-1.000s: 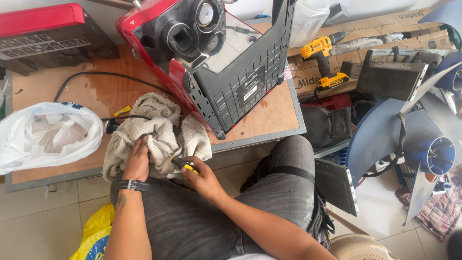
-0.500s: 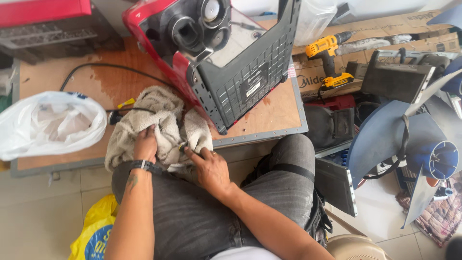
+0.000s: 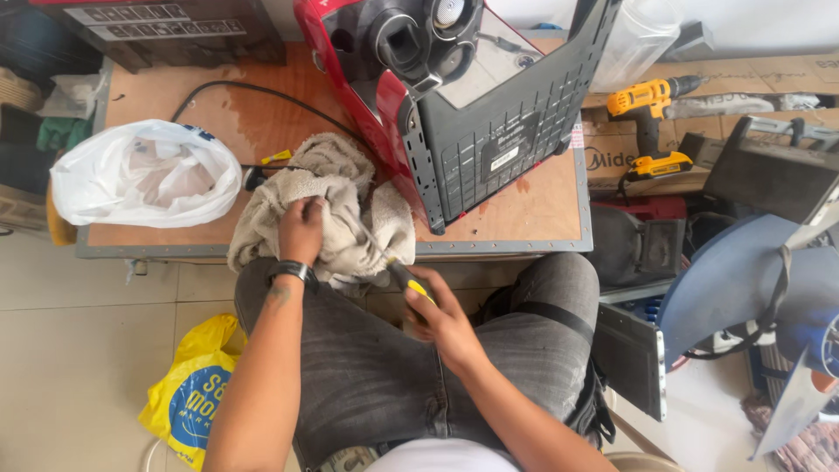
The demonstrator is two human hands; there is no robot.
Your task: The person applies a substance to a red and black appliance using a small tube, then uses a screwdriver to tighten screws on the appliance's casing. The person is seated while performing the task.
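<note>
A crumpled beige towel (image 3: 343,205) hangs over the near edge of the wooden table (image 3: 542,205). My left hand (image 3: 301,229) presses down on the towel, fingers closed into the cloth. My right hand (image 3: 441,313) is over my lap and grips a screwdriver (image 3: 404,278) with a yellow and black handle; its shaft points up into the towel. A red and dark grey appliance (image 3: 454,96) lies tipped on the table just beyond the towel, its black cord (image 3: 262,92) running off to the left.
A white plastic bag (image 3: 144,175) sits on the table's left part. A yellow bag (image 3: 192,393) lies on the tiled floor by my left leg. To the right are a yellow cordless drill (image 3: 648,118), cardboard, black panels and blue fan blades (image 3: 743,280).
The view has shifted closer. My right hand moved from the towel's edge back toward my lap, with the screwdriver handle now showing. My left hand stays on the towel.
</note>
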